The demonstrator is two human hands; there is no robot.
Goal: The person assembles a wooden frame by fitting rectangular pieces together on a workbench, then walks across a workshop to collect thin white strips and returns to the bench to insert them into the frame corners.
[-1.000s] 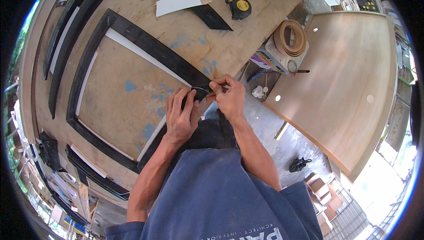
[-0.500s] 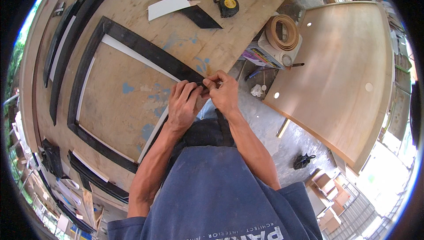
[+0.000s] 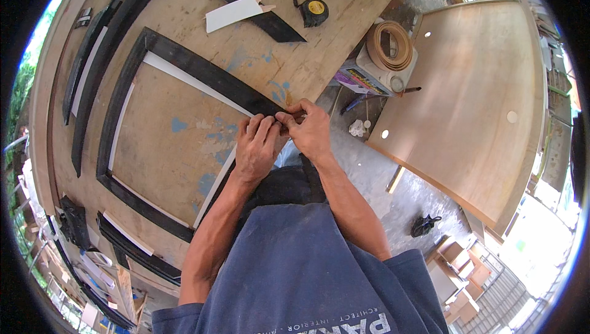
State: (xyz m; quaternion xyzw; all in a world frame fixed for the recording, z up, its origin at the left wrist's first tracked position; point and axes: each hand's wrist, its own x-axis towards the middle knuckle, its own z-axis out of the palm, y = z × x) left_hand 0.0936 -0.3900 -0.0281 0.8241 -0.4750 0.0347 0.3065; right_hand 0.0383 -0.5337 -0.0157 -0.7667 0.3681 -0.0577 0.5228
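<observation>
A rectangular black frame (image 3: 203,71) with white inner edges lies on a paint-stained wooden workbench (image 3: 166,156). Both hands meet at its near right corner, close to my body. The curled fingers of my left hand (image 3: 257,148) grip the frame just left of that corner. Thumb and fingers of my right hand (image 3: 310,131) are closed on the corner itself, its thumb against the left fingertips. My fingers cover the corner joint, so any small thing between them is hidden.
Beyond the frame are a black strip (image 3: 279,28), a white offcut (image 3: 233,14) and a tape measure (image 3: 314,12). Long black mouldings (image 3: 110,57) lie left. Right of the bench stand a container topped by a coiled wood-coloured band (image 3: 370,49) and a large wooden panel (image 3: 467,100).
My right thumb has shifted slightly left, toward the left fingertips. Both hands stay at the frame's corner; the whole view has shifted a little.
</observation>
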